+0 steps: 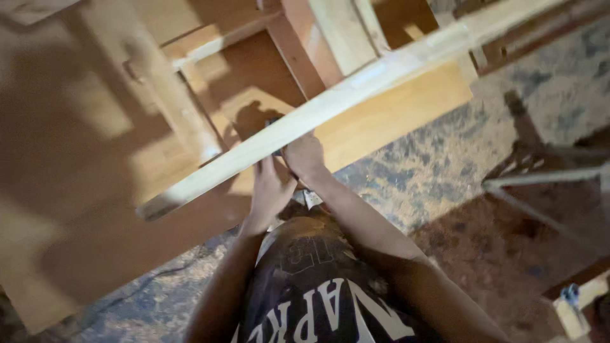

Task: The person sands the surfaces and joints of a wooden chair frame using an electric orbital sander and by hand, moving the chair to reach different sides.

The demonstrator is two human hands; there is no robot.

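Observation:
A long pale wooden strip (356, 86) runs slantwise from lower left to upper right across the view. My left hand (270, 190) reaches up under its near edge, fingers against the wood. My right hand (305, 155) sits just beside it, curled against the strip's underside, with a small dark object (274, 121) partly showing behind the wood above it. What that object is cannot be told. Both forearms rise from my dark printed shirt (318, 292) at the bottom.
Brown plywood boards (70, 190) lie at left and under the strip, with a wooden frame (298, 51) at the top. The floor (445, 165) is mottled concrete. A metal stand (540, 181) stands at right, and a wooden piece (575, 311) at bottom right.

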